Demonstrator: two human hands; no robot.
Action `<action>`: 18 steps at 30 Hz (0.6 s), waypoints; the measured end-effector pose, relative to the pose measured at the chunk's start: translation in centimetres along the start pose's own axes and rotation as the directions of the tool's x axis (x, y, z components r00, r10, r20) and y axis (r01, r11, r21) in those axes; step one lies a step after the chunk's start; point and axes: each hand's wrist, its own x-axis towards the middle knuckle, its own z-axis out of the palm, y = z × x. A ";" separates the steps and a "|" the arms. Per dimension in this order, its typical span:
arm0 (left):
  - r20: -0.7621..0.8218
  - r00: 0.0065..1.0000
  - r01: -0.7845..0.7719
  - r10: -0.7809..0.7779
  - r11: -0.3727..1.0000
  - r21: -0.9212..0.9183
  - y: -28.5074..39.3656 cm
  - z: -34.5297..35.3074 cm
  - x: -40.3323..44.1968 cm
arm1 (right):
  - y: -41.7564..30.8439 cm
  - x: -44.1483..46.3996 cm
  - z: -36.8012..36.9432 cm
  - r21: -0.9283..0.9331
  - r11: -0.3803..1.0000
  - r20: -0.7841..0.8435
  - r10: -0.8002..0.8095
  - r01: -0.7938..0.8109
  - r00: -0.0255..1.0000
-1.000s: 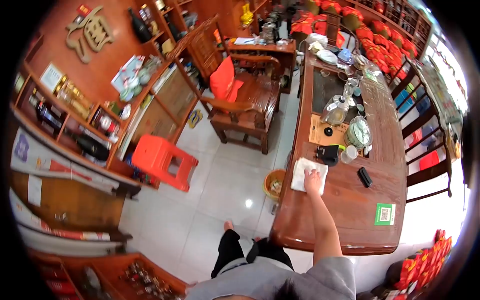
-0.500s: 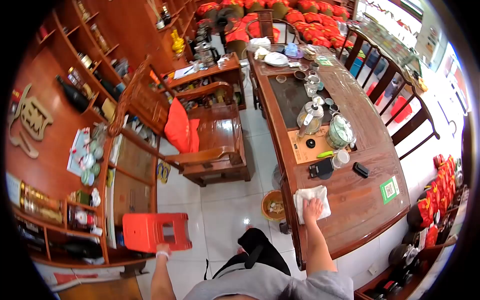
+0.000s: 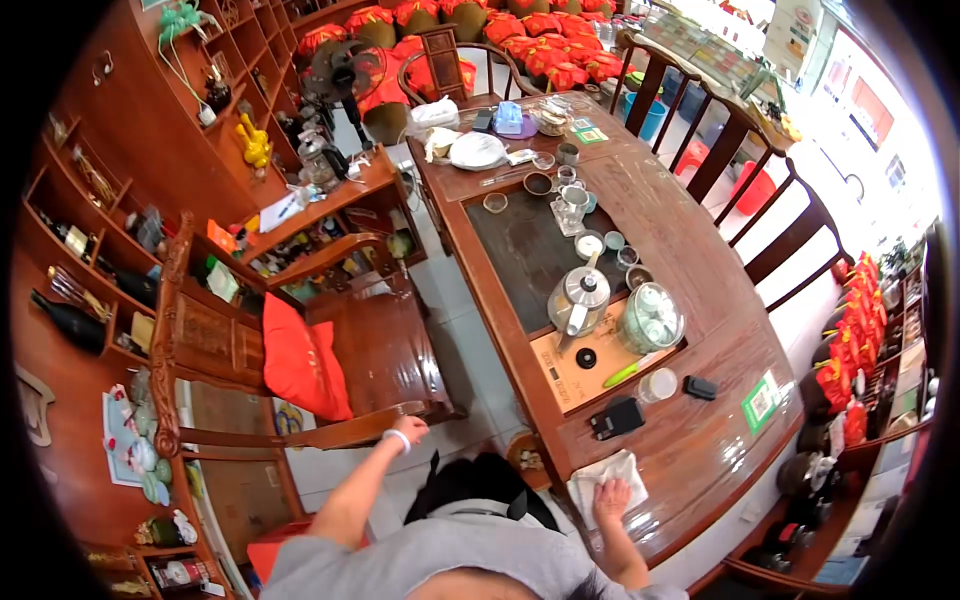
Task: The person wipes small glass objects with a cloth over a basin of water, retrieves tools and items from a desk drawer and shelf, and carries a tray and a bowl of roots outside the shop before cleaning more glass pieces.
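Observation:
My right hand (image 3: 611,498) presses down on a folded white cloth (image 3: 590,480), its fingers laid over it. The cloth lies near the left edge of the dark wooden table (image 3: 690,430). Beside the front end of the wooden armchair's (image 3: 390,320) armrest is my left hand (image 3: 410,430), empty with loosely bent fingers; whether it touches the wood is unclear. Low on the left, partly hidden by my left arm, sits a red plastic stool (image 3: 268,548). Farther along the table are a black object (image 3: 618,418), a clear jar (image 3: 657,385) and a small black case (image 3: 700,387).
A glass kettle (image 3: 580,300) and a glass bowl of cups (image 3: 652,320) stand on the tea tray (image 3: 510,260). Chairs (image 3: 800,230) line the table's far side. A red cushion (image 3: 300,360) lies on the armchair. A basket (image 3: 527,455) sits on the floor.
My left hand has let go of the red stool and moved up and right to the armchair. My right hand stays on the cloth. The view has shifted forward.

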 end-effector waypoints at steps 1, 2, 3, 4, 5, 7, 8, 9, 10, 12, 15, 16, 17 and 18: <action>0.015 0.999 0.040 -0.040 0.998 -0.048 0.1 -0.9 1.4 | 0.0 -0.1 0.0 -0.001 1.000 0.031 0.016 -0.016 0.999; 0.011 0.996 0.086 -0.085 0.991 -0.099 2.1 -2.2 1.2 | 0.1 -0.1 0.2 -0.001 1.000 0.063 0.026 -0.026 0.998; 0.073 0.988 0.145 -0.133 0.968 -0.207 2.6 -3.2 1.9 | 0.2 -0.1 0.6 -0.039 0.999 0.055 0.027 -0.025 0.998; 0.086 0.979 0.201 -0.186 0.955 -0.217 4.0 -4.0 1.9 | 0.2 -0.3 0.8 -0.072 0.997 0.049 0.027 -0.023 0.998; 0.113 0.973 0.222 -0.203 0.957 -0.185 4.4 -4.5 3.0 | 0.2 -0.3 1.0 -0.063 0.996 0.099 0.070 -0.064 0.993; 0.140 0.966 0.238 -0.218 0.959 -0.153 5.8 -5.5 4.8 | -0.8 0.2 -0.1 -0.024 0.995 0.108 0.096 -0.094 0.989; 0.153 0.963 0.245 -0.221 0.955 -0.165 7.2 -5.9 5.6 | -1.0 0.2 -0.2 -0.015 0.992 0.103 0.123 -0.122 0.987; 0.168 0.961 0.249 -0.221 0.953 -0.170 8.5 -6.5 6.7 | -1.1 0.5 -0.2 -0.016 0.991 0.097 0.133 -0.132 0.986; 0.173 0.962 0.239 -0.211 0.958 -0.159 9.0 -6.9 8.6 | -1.4 0.5 -0.1 -0.023 0.983 0.108 0.186 -0.185 0.977; 0.191 0.974 0.146 -0.119 0.980 -0.138 10.0 -7.5 13.1 | -2.2 0.7 -0.2 -0.034 0.964 0.112 0.266 -0.263 0.958; 0.208 0.976 0.080 -0.071 0.996 -0.037 14.4 -9.7 18.3 | -3.5 1.4 -0.3 -0.089 0.912 0.058 0.406 -0.400 0.912; 0.205 0.976 0.076 -0.075 0.997 0.004 15.6 -10.6 20.7 | -3.9 1.1 -0.1 -0.115 0.885 0.046 0.459 -0.452 0.887; 0.193 0.977 0.097 -0.087 0.994 -0.041 15.7 -11.1 23.9 | -4.3 1.6 0.2 -0.134 0.854 0.030 0.511 -0.503 0.859; 0.179 0.981 0.082 -0.071 0.995 -0.059 16.1 -11.9 27.0 | -5.0 2.3 -1.1 -0.199 0.839 0.109 0.533 -0.507 0.839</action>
